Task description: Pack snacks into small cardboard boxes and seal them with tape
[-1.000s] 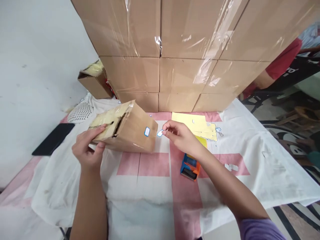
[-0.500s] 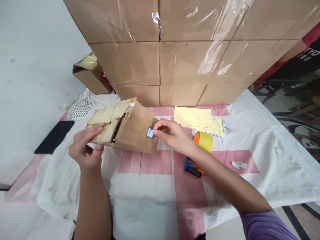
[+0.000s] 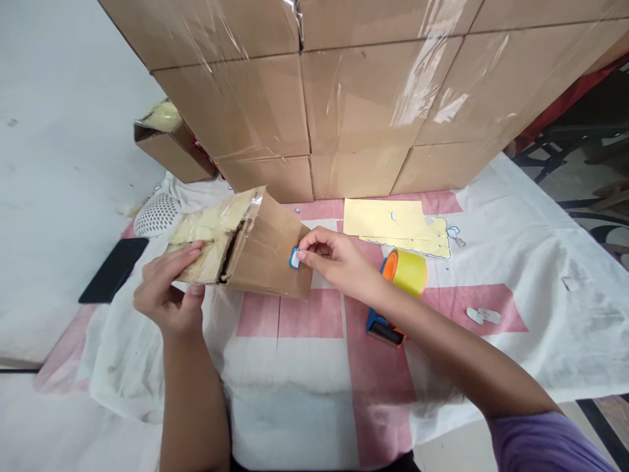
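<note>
A small cardboard box (image 3: 270, 252), its end covered with yellowish padding and clear tape, is tilted over the cloth in front of me. My left hand (image 3: 171, 288) grips its padded end, fingers on top and thumb below. At the box's right side, my right hand (image 3: 334, 259) pinches a small white sticker with a blue edge (image 3: 294, 257) against the cardboard. Just right of that hand, partly hidden by my forearm, a tape dispenser (image 3: 386, 331) carries a yellow roll of tape (image 3: 411, 270).
A wall of taped cartons (image 3: 363, 98) rises at the back. Yellow paper sheets (image 3: 383, 218) lie before it. On the left are a black phone (image 3: 114, 270), a white perforated dome (image 3: 157, 215) and another padded box (image 3: 171, 147). White paper scraps (image 3: 484, 316) rest on the right.
My view has shifted slightly. The sticker in my right hand now sits closer against the box's side, mostly under the fingertips. My left hand keeps its hold on the box.
</note>
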`<state>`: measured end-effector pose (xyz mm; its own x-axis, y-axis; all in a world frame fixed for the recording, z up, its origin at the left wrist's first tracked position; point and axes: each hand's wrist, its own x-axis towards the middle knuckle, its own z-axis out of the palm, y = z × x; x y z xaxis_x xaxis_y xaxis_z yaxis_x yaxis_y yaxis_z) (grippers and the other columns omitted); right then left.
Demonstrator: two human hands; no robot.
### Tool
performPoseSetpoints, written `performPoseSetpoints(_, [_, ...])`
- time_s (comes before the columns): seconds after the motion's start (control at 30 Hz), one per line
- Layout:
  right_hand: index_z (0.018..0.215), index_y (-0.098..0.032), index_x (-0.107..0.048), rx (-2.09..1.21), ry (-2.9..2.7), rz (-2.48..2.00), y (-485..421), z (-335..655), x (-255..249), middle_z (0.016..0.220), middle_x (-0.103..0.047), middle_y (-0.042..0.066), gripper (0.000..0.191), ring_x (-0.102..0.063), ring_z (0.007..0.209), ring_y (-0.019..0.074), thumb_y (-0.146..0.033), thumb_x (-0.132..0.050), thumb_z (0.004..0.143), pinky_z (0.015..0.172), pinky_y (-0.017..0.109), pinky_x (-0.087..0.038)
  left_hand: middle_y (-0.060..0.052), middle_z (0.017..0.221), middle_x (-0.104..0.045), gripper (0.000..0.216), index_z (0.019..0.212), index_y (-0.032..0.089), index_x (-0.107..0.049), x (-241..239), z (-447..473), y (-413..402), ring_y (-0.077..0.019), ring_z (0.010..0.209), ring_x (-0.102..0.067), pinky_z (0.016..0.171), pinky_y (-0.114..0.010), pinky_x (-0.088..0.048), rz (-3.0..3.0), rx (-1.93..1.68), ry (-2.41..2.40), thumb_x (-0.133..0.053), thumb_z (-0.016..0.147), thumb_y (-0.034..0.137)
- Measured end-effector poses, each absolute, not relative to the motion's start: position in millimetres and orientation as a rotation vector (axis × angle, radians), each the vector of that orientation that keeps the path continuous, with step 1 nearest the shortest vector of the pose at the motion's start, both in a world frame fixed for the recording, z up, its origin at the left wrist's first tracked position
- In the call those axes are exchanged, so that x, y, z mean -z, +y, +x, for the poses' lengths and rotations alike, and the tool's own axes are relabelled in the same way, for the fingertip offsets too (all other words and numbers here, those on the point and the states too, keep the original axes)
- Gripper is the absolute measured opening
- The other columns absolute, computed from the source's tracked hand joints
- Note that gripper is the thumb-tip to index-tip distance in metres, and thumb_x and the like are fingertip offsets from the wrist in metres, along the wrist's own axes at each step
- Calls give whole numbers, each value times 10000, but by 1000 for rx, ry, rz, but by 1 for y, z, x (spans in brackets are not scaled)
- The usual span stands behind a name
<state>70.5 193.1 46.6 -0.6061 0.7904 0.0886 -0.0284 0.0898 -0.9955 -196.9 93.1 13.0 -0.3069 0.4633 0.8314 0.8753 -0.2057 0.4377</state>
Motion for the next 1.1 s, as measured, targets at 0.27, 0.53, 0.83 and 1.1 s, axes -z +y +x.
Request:
performPoseSetpoints(0.27, [779,-230,-592,-1523,-1712,-760,191,70,-46,830,-645,3,100,-592,766,153,-261,-631,865,711,302,-465,-131,1009,-801,444,975,175,-757,-14,-194,93,-316,996,-754,932,-489,-563,-1661,1489,-1550,-583,831,557])
performPoseSetpoints(0.53, [895,-260,-515,-1527,-1452,-937,181,64,-34,819,-601,-30,164,-593,688,144,-314,-667,868,621,284,-450,-125,1040,-803,351,1004,161,-763,-18,-188,95,-300,993,-764,921,-454,-554,-1745,1445,-1480,-598,869,440])
performPoseSetpoints(0.83, [1129,-218,-732,-968,-1844,-866,162,68,-35,944,-642,34,238,-582,740,135,-205,-550,977,665,283,-484,-121,1081,-798,366,1070,187,-792,-19,-185,97,-305,1019,-756,946,-461,-531,-1704,1539,-1495,-633,887,461])
performPoseSetpoints(1.1, [1529,-246,-474,-1163,-1890,-745,140,63,-32,944,-538,23,523,-525,713,121,-179,-438,1011,617,260,-486,-102,1049,-804,337,1074,208,-809,-16,-196,96,-294,981,-748,911,-451,-528,-1667,1701,-1438,-668,878,442])
